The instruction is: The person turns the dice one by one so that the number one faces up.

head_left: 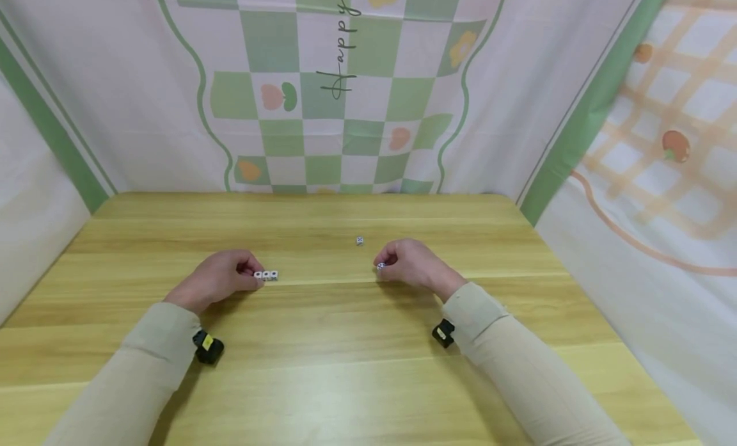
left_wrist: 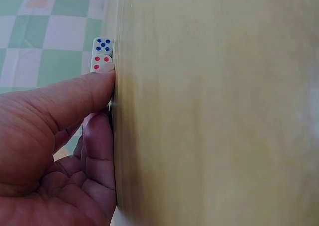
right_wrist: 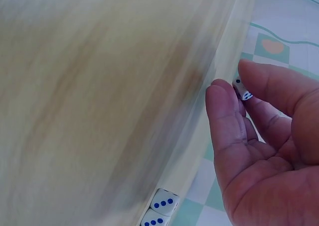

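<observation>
Three white dice (head_left: pixel 266 275) stand in a short row on the table, faces touching. At the row's left end my left hand (head_left: pixel 221 278) grips with thumb and fingers. In the left wrist view the thumb lies against a die with red pips (left_wrist: pixel 101 61), and a blue-pipped die (left_wrist: pixel 103 46) sits beyond it. To the right, my right hand (head_left: pixel 411 265) pinches a single die (head_left: pixel 380 266) between thumb and fingers, low over the table. Another die (head_left: pixel 359 241) lies by itself, farther back between the hands. Two dice of the row (right_wrist: pixel 164 202) also show in the right wrist view.
The wooden table (head_left: pixel 322 369) runs back to a hanging cloth (head_left: pixel 276 43) with green checks. More printed cloth (head_left: pixel 662 196) hangs along the right side. A small black device (head_left: pixel 208 348) is strapped at the left wrist, a similar one (head_left: pixel 443 333) at the right.
</observation>
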Demonstrator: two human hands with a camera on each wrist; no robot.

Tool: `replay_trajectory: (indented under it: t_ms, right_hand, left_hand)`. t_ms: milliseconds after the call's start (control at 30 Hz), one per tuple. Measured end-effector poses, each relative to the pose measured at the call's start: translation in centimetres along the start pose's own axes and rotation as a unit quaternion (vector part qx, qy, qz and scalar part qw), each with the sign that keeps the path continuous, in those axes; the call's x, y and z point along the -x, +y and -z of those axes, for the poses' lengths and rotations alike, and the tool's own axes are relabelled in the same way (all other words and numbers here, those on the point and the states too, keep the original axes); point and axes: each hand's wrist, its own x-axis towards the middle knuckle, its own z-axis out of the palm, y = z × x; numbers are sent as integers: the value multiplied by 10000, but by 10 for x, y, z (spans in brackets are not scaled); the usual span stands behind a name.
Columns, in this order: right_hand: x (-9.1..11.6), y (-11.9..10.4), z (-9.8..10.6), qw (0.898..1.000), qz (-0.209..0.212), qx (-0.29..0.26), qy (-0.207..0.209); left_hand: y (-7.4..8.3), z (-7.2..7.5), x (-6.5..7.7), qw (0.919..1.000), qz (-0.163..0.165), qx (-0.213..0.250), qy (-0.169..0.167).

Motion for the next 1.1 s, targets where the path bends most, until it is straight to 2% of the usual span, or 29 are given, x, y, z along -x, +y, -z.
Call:
replay_trajectory:
  t_ms: [200, 667, 867, 1100]
  right_hand:
    - [1, 0, -1, 9999, 73, -110, 13]
    - [4, 0, -4, 9946, -78, -1039, -16]
    - [2, 2, -4, 9776, -157, -2079, -293]
    - [0, 4, -6, 9542, -142, -2922, -627]
  left_hand:
    - [1, 0, 0, 10000, 22, 11, -8]
    - [2, 0, 1, 10000, 14, 26, -22]
    - [2, -1, 2, 10000, 54, -19, -14]
    - [2, -1, 3, 10000, 35, -24, -12]
